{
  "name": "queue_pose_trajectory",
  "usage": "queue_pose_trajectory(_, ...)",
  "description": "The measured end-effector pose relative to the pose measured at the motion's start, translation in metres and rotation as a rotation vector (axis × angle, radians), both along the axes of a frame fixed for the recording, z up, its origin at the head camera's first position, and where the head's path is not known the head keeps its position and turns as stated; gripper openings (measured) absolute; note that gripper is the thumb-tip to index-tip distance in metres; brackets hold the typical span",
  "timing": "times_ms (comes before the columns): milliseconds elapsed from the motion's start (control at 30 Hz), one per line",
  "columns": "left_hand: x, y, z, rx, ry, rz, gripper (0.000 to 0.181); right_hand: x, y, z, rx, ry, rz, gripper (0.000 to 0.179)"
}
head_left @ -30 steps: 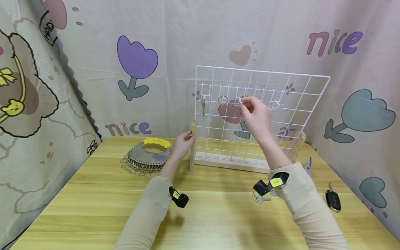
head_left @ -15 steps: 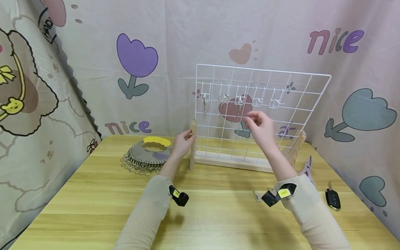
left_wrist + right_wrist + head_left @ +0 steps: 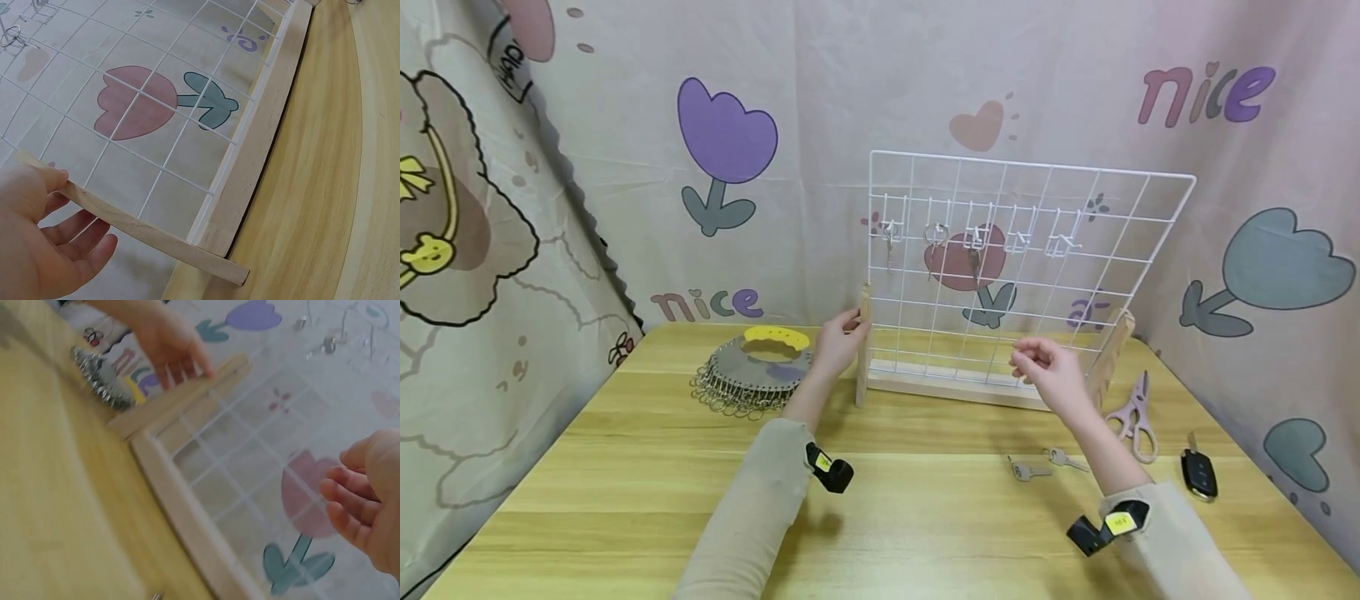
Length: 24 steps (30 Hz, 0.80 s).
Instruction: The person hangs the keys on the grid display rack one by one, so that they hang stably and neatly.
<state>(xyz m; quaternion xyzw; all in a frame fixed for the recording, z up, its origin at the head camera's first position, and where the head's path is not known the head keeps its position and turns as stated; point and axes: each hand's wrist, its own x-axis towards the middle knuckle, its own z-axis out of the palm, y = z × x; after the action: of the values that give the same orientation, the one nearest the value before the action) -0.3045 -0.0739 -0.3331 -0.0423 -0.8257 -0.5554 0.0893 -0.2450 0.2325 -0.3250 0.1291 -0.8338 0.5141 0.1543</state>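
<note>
My left hand (image 3: 838, 342) grips the left wooden post (image 3: 125, 219) of a white wire grid rack (image 3: 1003, 167), thumb on one face and fingers behind. Keys on rings hang from three of the white hooks: a left key (image 3: 890, 248), a second key (image 3: 934, 242) and a third key (image 3: 975, 260). Two further hooks to the right, such as the far-right hook (image 3: 1062, 244), carry nothing. My right hand (image 3: 1052, 375), fingers loosely curled around nothing, is in front of the rack's lower right part. Below it on the table lie a key (image 3: 1030, 472) and another key (image 3: 1066, 459).
Lilac-handled scissors (image 3: 1138, 417) lie right of the rack's right post (image 3: 1112, 350). A black car key (image 3: 1199, 475) lies near the right table edge. At the left stands a grey plate with a yellow handle (image 3: 777, 337), fringed by many metal rings (image 3: 730, 404).
My right hand has left the third hook, where a key now hangs, and has moved down and right toward the table. My left hand stays at the post.
</note>
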Motion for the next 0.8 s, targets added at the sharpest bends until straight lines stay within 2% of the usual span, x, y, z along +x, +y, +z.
queue_pose_trajectory(167, 0.0, -0.001, 0.0, -0.004, -0.006, 0.0, 0.048, 0.009, 0.015, -0.023, 0.074, -0.09, 0.024, 0.027)
queue_pose_trajectory(433, -0.003, -0.001, -0.003, -0.005, -0.008, 0.003, 0.048, 0.028, 0.029, -0.05, 0.148, -0.152, 0.103, 0.027)
queue_pose_trajectory(600, -0.002, -0.001, -0.002, -0.002, -0.018, 0.009, 0.048, 0.037, 0.033, -0.061, 0.237, -0.185, 0.14, 0.026)
queue_pose_trajectory(800, -0.003, -0.001, -0.003, -0.008, -0.009, 0.006, 0.049, 0.04, 0.036, -0.069, 0.295, -0.215, 0.248, 0.03)
